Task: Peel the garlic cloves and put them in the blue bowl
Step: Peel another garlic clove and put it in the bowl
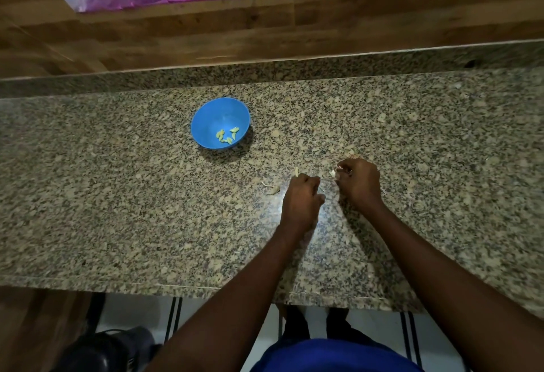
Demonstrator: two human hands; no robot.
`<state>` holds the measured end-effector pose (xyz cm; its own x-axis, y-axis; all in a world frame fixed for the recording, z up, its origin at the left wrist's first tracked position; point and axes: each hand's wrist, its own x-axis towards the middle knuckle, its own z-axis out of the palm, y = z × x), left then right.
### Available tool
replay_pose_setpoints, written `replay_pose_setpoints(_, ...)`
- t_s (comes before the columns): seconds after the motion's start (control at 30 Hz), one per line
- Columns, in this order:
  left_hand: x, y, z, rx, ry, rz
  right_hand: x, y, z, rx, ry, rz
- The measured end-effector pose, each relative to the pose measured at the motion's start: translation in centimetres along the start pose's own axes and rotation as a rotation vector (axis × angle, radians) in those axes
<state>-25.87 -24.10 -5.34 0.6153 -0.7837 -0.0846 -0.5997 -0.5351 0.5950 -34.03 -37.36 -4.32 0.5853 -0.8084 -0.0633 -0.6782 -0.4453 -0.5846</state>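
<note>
Head view looks down on the granite counter [117,209], with both my hands working near its middle. My right hand [357,181] has its fingers curled around a pale garlic clove [332,173] that shows at the fingertips; whether its skin is partly off I cannot tell. My left hand [301,198] is curled too, and a pale sliver [296,171] pokes up just past its knuckles, though I cannot make out whether I am pinching it or it merely lies beyond the hand. Scraps of papery skin [270,189] lie on the stone just left of that hand. The blue bowl [206,118] sits well apart, up and to the left, holding a handful of peeled cloves [226,136] at its bottom. So I judge the job well under way: several cloves are done and bowled, one is in hand, and any unpeeled ones left are hard to pick out against the speckled stone.
</note>
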Motion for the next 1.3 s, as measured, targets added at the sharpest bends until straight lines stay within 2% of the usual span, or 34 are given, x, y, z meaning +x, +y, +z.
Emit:
replay_pose_setpoints(0.13, 0.7, 0.7, 1.5, -0.017, 0.057, 0.006, 0.7, -0.6, 0.3, -0.026, -0.074, -0.008)
replay_pose_setpoints(0.27, 0.1, 0.6, 1.8, -0.035, 0.094, 0.007, 0.7, -1.3, 1.0, -0.144, -0.115, -0.114)
replay_pose_setpoints(0.43, -1.8, -0.8, 1.5, 0.257, 0.076, 0.059, -0.1, -1.1, 1.0, -0.24, -0.147, -0.152)
replay_pose_setpoints(0.53, -3.1, -2.5, 0.6, 0.237, 0.119, 0.003, -1.1, -0.2, 1.2, -0.173, -0.135, -0.074)
replay_pose_setpoints(0.67, -4.2, -3.0, -0.2, 0.073, 0.147, -0.018, -3.3, 1.3, 0.8, -0.022, -0.106, -0.042)
replay_pose_setpoints(0.73, -3.8, -2.0, -0.1, 0.018, 0.13, -0.041, -4.4, 1.7, 0.6, 0.046, -0.088, -0.01)
replay_pose_setpoints(0.83, -2.5, -0.3, 0.9, 0.094, 0.05, -0.055, -5.4, 2.2, 0.4, 0.109, -0.034, 0.104)
replay_pose_setpoints(0.93, -2.1, 0.9, 1.7, 0.244, 0.006, 0.026, -6.0, 2.5, 0.0, 0.138, 0.012, 0.231)
replay_pose_setpoints(1.03, -3.3, 1.0, 2.2, 0.255, 0.001, 0.185, -6.5, 2.5, -0.3, 0.151, 0.005, 0.323)
replay_pose_setpoints(1.13, -5.1, 0.5, 2.8, 0.503, -0.08, 0.356, -7.3, 2.5, -0.1, 0.188, 0.011, 0.365)
replay_pose_setpoints(1.3, -5.8, -1.4, 2.7, 0.411, -0.056, 0.517, -8.6, 2.1, 0.5, 0.219, 0.009, 0.402)
